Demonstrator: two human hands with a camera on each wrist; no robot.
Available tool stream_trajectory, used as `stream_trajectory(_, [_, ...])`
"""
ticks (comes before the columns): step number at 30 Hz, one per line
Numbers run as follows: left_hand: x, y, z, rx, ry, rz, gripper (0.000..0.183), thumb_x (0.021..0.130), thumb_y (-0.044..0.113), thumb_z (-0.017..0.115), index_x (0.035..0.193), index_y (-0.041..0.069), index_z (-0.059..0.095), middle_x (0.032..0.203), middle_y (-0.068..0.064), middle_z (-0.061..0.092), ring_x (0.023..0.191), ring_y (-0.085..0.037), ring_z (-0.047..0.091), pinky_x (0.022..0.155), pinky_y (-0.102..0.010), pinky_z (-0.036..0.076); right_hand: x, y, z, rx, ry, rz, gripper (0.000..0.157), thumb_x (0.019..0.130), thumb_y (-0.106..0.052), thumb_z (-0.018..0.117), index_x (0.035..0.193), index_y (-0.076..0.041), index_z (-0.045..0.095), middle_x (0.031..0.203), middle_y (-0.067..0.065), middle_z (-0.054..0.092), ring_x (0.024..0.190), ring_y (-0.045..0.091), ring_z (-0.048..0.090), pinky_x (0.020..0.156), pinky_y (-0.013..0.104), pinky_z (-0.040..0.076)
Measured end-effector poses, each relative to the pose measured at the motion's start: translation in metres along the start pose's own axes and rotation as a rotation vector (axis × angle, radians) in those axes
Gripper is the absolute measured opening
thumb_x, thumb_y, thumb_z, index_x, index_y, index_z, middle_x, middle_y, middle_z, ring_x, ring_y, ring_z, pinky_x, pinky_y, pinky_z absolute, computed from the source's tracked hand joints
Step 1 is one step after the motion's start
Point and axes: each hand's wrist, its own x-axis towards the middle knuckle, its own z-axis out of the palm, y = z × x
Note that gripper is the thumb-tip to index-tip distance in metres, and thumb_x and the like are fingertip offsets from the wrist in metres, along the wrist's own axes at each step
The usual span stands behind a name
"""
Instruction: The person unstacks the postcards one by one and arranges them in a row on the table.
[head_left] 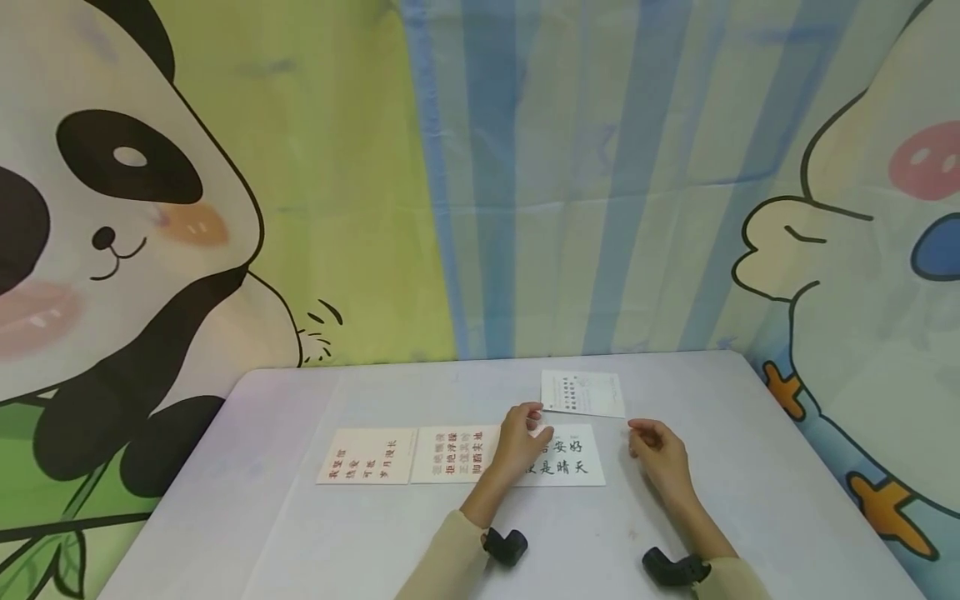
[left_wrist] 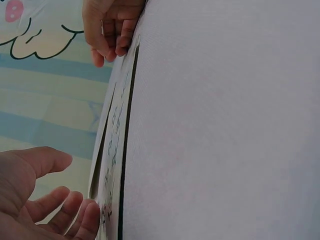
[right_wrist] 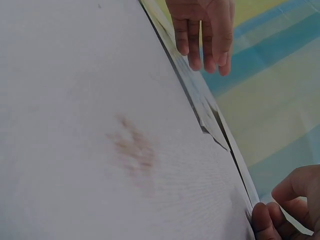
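Three cards lie side by side in a row on the white table. The left card [head_left: 367, 456] and the middle card [head_left: 446, 456] carry red characters; the right card [head_left: 573, 457] has large black ones. Over the seam of the middle and right cards is my left hand [head_left: 517, 446], thumb apart from the relaxed fingers, hiding part of both. To the right of the row, my right hand [head_left: 663, 462] hangs close above the table with loosely bent fingers, nothing in it. A fourth card [head_left: 583, 393], with small print, lies behind the right card.
The white table [head_left: 360, 550] ends at the back against a curtain [head_left: 555, 192] striped blue and pale yellow. A printed panda stands on the left side, a white cartoon figure on the right. Each wrist wears a black camera [head_left: 506, 547]. Faint brownish marks [right_wrist: 134, 147] show on the tabletop.
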Motion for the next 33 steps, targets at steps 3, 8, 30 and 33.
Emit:
stream_trajectory(3, [0.006, -0.002, 0.002, 0.027, -0.005, -0.018, 0.049, 0.087, 0.013, 0.070, 0.130, -0.004, 0.052, 0.106, -0.009, 0.053, 0.096, -0.019, 0.050, 0.086, -0.032, 0.046, 0.007, 0.000, 0.001, -0.016, 0.008, 0.016, 0.028, 0.091, -0.002, 0.057, 0.117, 0.007, 0.060, 0.103, 0.018, 0.061, 0.071, 0.002, 0.055, 0.062, 0.014, 0.047])
stream_trajectory(8, [0.016, -0.004, 0.004, 0.093, -0.025, -0.049, 0.055, 0.087, 0.016, 0.070, 0.134, -0.005, 0.049, 0.105, -0.008, 0.053, 0.095, -0.018, 0.050, 0.086, -0.032, 0.047, 0.016, -0.002, 0.004, -0.056, -0.034, 0.049, 0.038, 0.091, -0.003, 0.055, 0.126, 0.010, 0.055, 0.107, 0.021, 0.059, 0.071, 0.006, 0.057, 0.059, 0.016, 0.049])
stream_trajectory(30, [0.019, 0.003, 0.008, 0.177, -0.003, -0.090, 0.040, 0.087, 0.016, 0.071, 0.123, 0.002, 0.062, 0.097, -0.002, 0.057, 0.087, -0.013, 0.050, 0.077, -0.027, 0.046, 0.024, -0.002, 0.005, -0.161, -0.035, 0.056, 0.041, 0.089, -0.005, 0.057, 0.125, 0.013, 0.056, 0.099, 0.020, 0.060, 0.076, 0.016, 0.053, 0.055, 0.017, 0.044])
stream_trajectory(33, [0.018, 0.003, 0.009, 0.178, -0.001, -0.091, 0.040, 0.086, 0.016, 0.071, 0.122, 0.002, 0.062, 0.096, -0.002, 0.057, 0.086, -0.013, 0.050, 0.077, -0.028, 0.046, 0.026, -0.002, 0.005, -0.159, -0.037, 0.063, 0.043, 0.088, -0.005, 0.056, 0.126, 0.015, 0.054, 0.097, 0.022, 0.060, 0.073, 0.015, 0.054, 0.054, 0.017, 0.044])
